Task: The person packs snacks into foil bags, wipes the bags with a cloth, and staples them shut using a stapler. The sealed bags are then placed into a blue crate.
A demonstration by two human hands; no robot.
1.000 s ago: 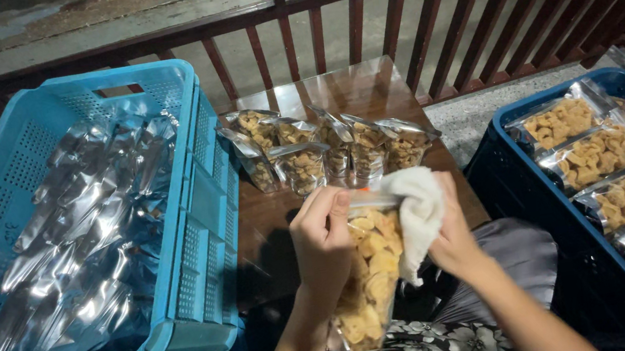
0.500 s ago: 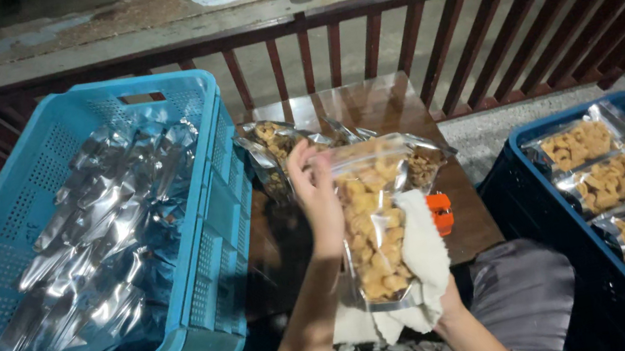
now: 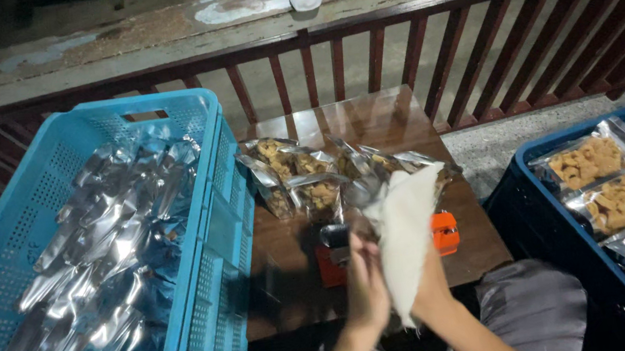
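Gripped a white cloth (image 3: 407,239) with both the left hand (image 3: 364,282) and right hand (image 3: 433,290) at lower centre, over a glossy brown table (image 3: 370,122) beside a wooden railing (image 3: 407,40).

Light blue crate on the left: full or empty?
Partly full. The light blue crate holds a loose heap of silvery foil bags, lying below its rim, with mesh wall showing above.
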